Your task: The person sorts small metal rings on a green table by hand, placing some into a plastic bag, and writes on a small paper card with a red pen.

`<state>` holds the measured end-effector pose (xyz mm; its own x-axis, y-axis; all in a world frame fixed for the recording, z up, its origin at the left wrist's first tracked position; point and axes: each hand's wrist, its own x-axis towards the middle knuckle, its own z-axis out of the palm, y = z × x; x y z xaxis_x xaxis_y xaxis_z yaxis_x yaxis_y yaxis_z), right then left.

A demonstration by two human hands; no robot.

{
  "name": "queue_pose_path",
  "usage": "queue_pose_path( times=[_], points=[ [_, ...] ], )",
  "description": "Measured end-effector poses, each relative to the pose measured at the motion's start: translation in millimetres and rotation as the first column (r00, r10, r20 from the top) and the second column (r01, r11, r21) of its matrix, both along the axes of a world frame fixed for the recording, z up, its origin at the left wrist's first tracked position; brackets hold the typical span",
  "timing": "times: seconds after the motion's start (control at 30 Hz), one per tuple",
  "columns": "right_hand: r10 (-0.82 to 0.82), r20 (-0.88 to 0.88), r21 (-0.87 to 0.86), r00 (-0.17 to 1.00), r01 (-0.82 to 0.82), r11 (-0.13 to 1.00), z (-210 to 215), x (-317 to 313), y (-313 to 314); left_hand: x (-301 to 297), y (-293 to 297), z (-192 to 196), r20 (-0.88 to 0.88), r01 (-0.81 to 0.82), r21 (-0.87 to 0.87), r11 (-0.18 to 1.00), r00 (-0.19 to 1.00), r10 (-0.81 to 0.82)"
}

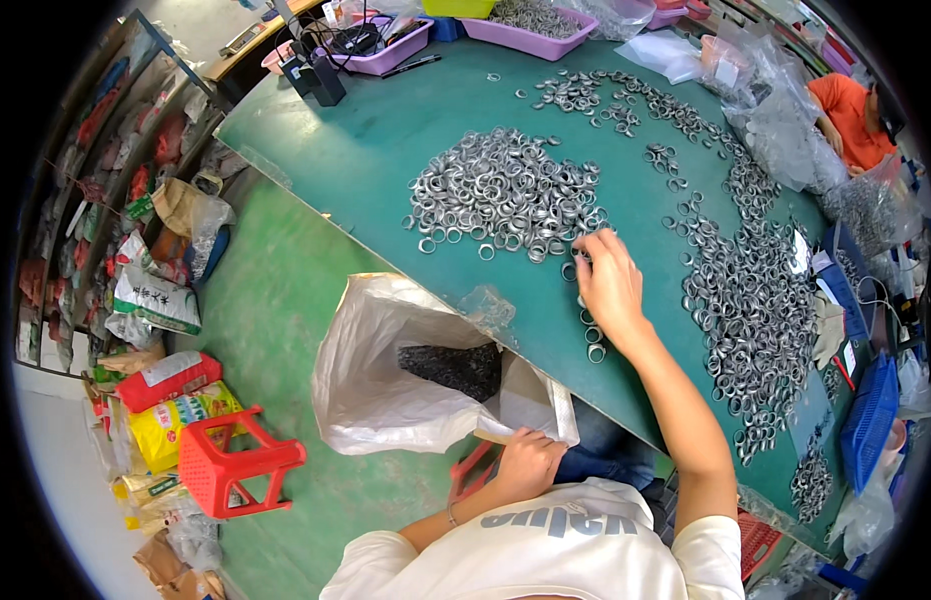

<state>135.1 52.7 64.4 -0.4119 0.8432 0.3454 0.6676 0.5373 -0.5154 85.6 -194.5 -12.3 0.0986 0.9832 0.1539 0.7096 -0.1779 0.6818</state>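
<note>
The right hand [607, 283] lies on the green worktop [365, 150], palm down, with the fingers bent and spread over a few small metal rings [588, 335] at the near edge of a big pile of rings [500, 190]. The fingertips touch the rings at the lower right corner of this pile; I cannot tell if any ring is pinched between them. A short row of single rings lies just below the hand, toward the worktop edge.

The left hand [525, 462] is low, close to the person's body, and it is closed on the rim of a white plastic bag [385, 370]. The bag hangs open beside the worktop edge, and a dark heap of small parts [455, 368] shows inside it (too small to tell what they are).

To the right, a long band of more rings [750, 310] runs along the worktop, well apart from the big pile. A red plastic stool [235, 462] stands on the green floor to the left, near some coloured sacks. At the far right, another person in an orange shirt [850, 115] sits behind clear bags.
</note>
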Motion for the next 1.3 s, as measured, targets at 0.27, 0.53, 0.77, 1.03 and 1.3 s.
queue_pose_path(
  times=[0.27,0.53,0.77,1.03,1.3],
  points=[
    [0.098,-0.074,0.058,0.992,-0.094,0.994,-15.0,14.2,13.6,2.5,0.3,-2.6,0.007,-0.025,0.06,0.998,1.0,0.025],
    [0.074,0.036,0.127,0.997,-0.078,0.989,-31.7,5.3,5.1,3.5,1.1,-2.1,-0.01,-0.02,0.073,0.997,1.0,0.021],
    [0.084,0.064,0.014,0.994,-0.085,0.996,-20.0,5.1,9.3,3.2,1.9,-0.3,-0.005,-0.013,0.076,0.997,1.0,0.014],
    [0.441,-0.305,-0.349,0.844,-0.53,0.773,3.8,-21.8,-53.0,0.9,1.7,-0.4,-0.024,0.008,0.003,1.0,1.0,-0.008],
    [0.194,-0.064,0.161,0.979,-0.182,0.97,-18.2,-28.8,17.3,2.0,2.3,0.4,-0.037,0.019,0.008,1.0,0.999,-0.018]
  ],
)
